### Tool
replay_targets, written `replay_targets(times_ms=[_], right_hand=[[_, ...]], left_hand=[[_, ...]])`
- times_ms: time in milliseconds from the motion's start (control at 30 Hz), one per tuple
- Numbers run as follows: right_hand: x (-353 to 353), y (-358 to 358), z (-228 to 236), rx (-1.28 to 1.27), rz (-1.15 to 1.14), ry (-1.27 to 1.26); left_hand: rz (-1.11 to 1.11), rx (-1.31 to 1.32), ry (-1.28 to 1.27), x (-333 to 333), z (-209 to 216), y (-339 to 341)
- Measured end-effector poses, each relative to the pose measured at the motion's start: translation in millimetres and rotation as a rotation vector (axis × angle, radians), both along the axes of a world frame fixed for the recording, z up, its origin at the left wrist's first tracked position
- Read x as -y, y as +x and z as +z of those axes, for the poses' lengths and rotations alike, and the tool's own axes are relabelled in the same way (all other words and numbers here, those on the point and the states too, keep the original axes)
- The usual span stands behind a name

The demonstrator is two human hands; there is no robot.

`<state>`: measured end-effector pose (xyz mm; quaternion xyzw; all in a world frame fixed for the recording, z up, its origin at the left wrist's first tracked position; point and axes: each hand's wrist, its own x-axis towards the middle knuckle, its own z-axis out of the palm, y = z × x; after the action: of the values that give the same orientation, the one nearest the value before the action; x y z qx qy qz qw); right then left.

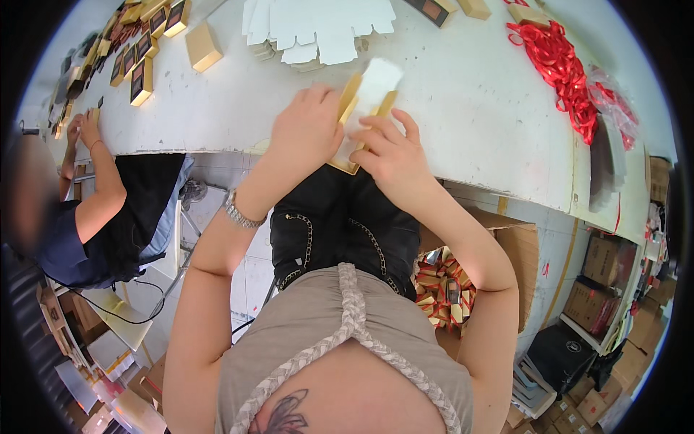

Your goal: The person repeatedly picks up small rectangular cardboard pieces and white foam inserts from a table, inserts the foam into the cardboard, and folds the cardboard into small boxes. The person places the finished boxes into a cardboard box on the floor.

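Note:
A partly folded small carton [351,108], gold outside and white inside, is between my two hands at the table's front edge. Its white end flap stands out at the far end. My left hand [307,129] grips the carton's left wall, fingers partly hidden behind it. On the other side, my right hand [392,153] holds the right wall, with bent fingers reaching over it. Just beyond lies a stack of flat white carton blanks [311,29].
Red ribbons [553,72] lie in a heap at the table's right. Several gold boxes [144,47] stand at the far left, where a co-worker's hands [85,126] work. Below the table on the right, a cardboard box [517,264] holds many small red-and-gold packages [441,289].

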<state>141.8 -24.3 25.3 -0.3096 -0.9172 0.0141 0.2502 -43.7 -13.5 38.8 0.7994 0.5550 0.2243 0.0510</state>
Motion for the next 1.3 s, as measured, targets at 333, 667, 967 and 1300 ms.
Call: replay_targets(times_ms=[333, 667, 967, 1300], right_hand=[[-13.5, -14.3, -9.9, -1.138, -0.339, -0.947], [-14.6, -14.0, -9.8, -1.000, -0.564, -0.990], [-14.1, -18.2, -28.9, -1.412, -0.414, -0.786], [-3.8, -2.7, -15.5, -0.848, -0.325, -0.715]], left_hand=[[-0.081, 0.892, -0.300, 4.1, -27.3, 39.0], [-0.061, 0.918, -0.368, 11.1, -30.2, 41.1], [-0.002, 0.999, -0.333, 16.2, -33.6, 49.9], [-0.125, 0.786, -0.237, 8.1, -36.7, 46.1]])
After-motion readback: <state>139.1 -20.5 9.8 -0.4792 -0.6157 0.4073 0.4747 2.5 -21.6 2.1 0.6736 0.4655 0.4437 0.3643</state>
